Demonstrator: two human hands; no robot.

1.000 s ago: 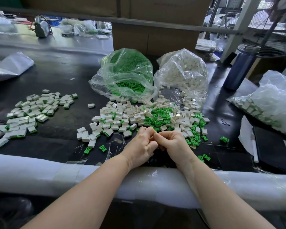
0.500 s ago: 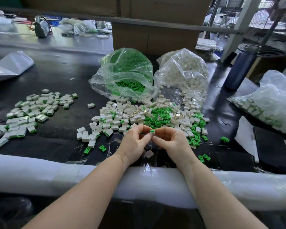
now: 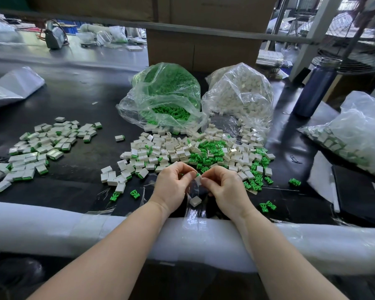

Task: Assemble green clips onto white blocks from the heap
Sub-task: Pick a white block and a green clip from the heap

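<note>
We pinch a small green plastic clip (image 3: 197, 174) in left hand (image 3: 174, 187); right hand (image 3: 223, 187) pinches small white plastic block (image 3: 197, 179), touching, near mixed heap (image 3: 195, 152).

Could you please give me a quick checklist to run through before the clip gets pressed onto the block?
1. Green clip pinched by left hand: ok.
2. White block held by right hand: ok.
3. Clip meets the block's upper end: ok.
4. Clip fully seated: cannot tell, fingers hide the joint.
5. Spare white block lying on the mat below the hands: ok.
6. Heap of parts just beyond the hands: ok.
</note>
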